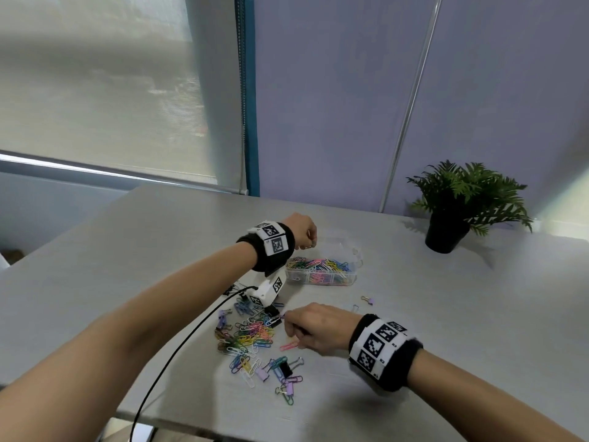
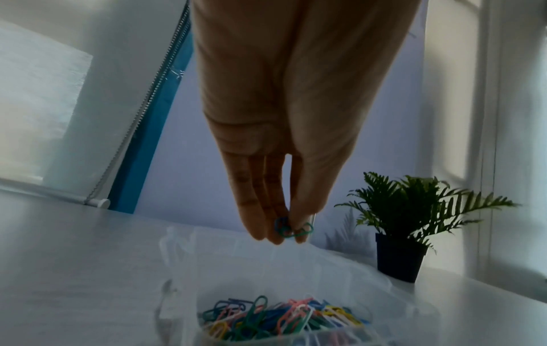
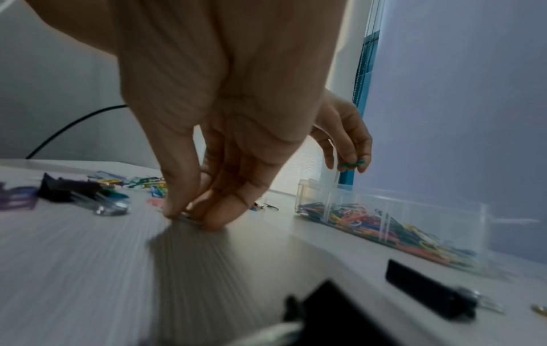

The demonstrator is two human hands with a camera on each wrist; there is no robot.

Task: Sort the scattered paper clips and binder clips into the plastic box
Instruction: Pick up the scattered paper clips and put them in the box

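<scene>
Above the plastic box (image 1: pixel 320 275), at twelve o'clock from the scattered pile (image 1: pixel 251 336), the left hand (image 1: pixel 301 229) pinches green and blue paper clips (image 2: pixel 293 228) and must next let them drop, while the right hand (image 1: pixel 314 327) pinches at a clip on the surface (image 1: pixel 446 314).

Worktop (image 1: pixel 414 314): pale grey, faint wood grain, set against a lilac wall.
Plastic box (image 1: pixel 320 280): clear, with compartments, toward the far middle of the worktop; its near compartments hold many coloured paper clips.
Scattered clips (image 1: pixel 251 334): a loose pile of coloured paper clips, with black and lilac binder clips among them, nearer than the box.
Stray binder clip (image 1: pixel 368 299): small, lilac, alone just right of the box.
Potted plant (image 1: pixel 459 212): green fern in a black pot, far right corner.
</scene>
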